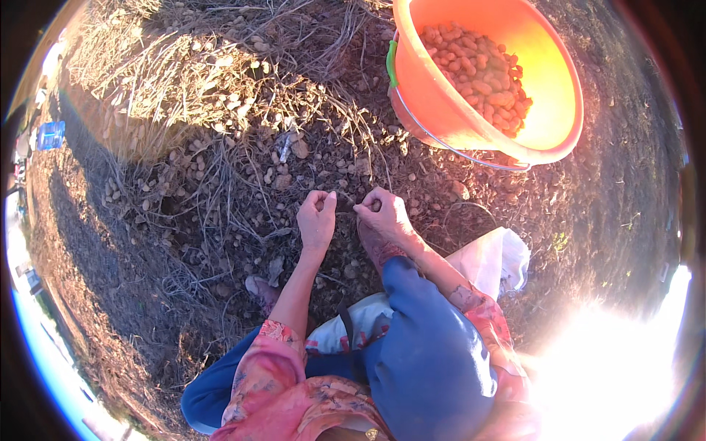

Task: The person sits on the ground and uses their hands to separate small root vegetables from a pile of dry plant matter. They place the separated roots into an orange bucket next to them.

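Note:
My left hand (317, 221) is over the dry plants in front of me, fingers curled in and thumb along the top. Whether anything is inside it is hidden. Just to its right, my right hand (388, 215) has thumb and forefinger brought together above my shoe (378, 242). A thin dry stalk shows between the hands near the right fingertips; I cannot tell if it is held. Beyond my right hand, an orange plastic bucket (405, 113) leans with its mouth towards me, part filled with unshelled peanuts (477, 77).
Dried peanut plants (182, 82) with pods lie heaped ahead and to the left. The bucket's wire handle (441, 144) with a green grip hangs down its near side. A white woven sack (480, 259) sits by my right leg. A blue water jug (51, 135) stands far left.

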Demonstrator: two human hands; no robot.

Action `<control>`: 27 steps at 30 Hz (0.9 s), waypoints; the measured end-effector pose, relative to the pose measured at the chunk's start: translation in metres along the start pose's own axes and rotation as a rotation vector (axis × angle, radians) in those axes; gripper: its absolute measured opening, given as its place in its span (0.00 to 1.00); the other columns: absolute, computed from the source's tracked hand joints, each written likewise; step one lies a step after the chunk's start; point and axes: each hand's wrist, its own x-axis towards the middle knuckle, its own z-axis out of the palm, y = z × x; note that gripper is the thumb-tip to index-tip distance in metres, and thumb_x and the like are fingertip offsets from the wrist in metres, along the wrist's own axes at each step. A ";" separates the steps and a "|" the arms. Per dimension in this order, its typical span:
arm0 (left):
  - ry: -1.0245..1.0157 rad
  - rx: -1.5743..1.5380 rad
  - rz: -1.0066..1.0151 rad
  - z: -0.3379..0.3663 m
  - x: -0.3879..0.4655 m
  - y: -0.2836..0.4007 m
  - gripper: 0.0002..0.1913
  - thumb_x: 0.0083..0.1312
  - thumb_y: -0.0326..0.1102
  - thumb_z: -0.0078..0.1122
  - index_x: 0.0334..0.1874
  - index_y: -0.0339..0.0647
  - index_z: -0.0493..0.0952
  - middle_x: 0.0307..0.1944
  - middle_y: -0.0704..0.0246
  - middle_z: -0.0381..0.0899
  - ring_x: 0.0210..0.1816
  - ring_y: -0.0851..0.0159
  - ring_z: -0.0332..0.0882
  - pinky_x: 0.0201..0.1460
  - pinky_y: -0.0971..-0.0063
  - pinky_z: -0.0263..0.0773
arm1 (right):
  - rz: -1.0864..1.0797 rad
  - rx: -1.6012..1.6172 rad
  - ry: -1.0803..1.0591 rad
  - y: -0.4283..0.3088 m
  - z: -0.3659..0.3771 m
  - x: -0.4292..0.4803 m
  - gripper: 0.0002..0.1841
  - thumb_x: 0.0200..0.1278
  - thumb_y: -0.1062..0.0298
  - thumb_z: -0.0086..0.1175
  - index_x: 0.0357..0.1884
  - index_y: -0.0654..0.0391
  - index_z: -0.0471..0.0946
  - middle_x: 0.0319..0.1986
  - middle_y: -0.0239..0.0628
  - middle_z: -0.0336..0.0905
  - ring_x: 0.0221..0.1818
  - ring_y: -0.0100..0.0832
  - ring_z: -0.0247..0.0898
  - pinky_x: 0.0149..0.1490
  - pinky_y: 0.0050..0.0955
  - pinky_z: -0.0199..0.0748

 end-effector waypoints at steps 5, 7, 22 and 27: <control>-0.048 0.300 0.199 0.016 0.004 0.008 0.07 0.55 0.34 0.60 0.28 0.39 0.75 0.16 0.68 0.72 0.18 0.69 0.70 0.24 0.76 0.64 | -0.012 -0.008 0.320 0.011 -0.064 0.015 0.13 0.45 0.71 0.62 0.35 0.60 0.74 0.18 0.30 0.69 0.22 0.21 0.64 0.29 0.20 0.65; -0.092 0.424 0.271 0.022 0.001 0.008 0.08 0.51 0.37 0.64 0.28 0.42 0.76 0.17 0.68 0.73 0.21 0.62 0.73 0.25 0.69 0.67 | -0.105 -0.447 0.292 0.018 -0.074 0.021 0.14 0.45 0.66 0.62 0.35 0.57 0.75 0.21 0.38 0.70 0.25 0.33 0.70 0.32 0.30 0.69; -0.096 0.513 0.446 0.024 -0.021 -0.001 0.06 0.53 0.31 0.55 0.33 0.47 0.74 0.34 0.68 0.72 0.26 0.61 0.76 0.28 0.67 0.72 | -0.283 -0.689 0.153 0.032 -0.082 0.019 0.12 0.49 0.74 0.56 0.39 0.56 0.77 0.29 0.43 0.71 0.30 0.38 0.72 0.33 0.32 0.70; -0.225 -0.482 0.077 0.001 -0.027 -0.010 0.09 0.54 0.32 0.52 0.37 0.39 0.71 0.32 0.66 0.77 0.20 0.73 0.69 0.20 0.84 0.63 | 0.033 0.339 0.132 0.025 -0.078 0.018 0.12 0.57 0.68 0.56 0.42 0.60 0.76 0.19 0.24 0.68 0.19 0.15 0.59 0.23 0.13 0.58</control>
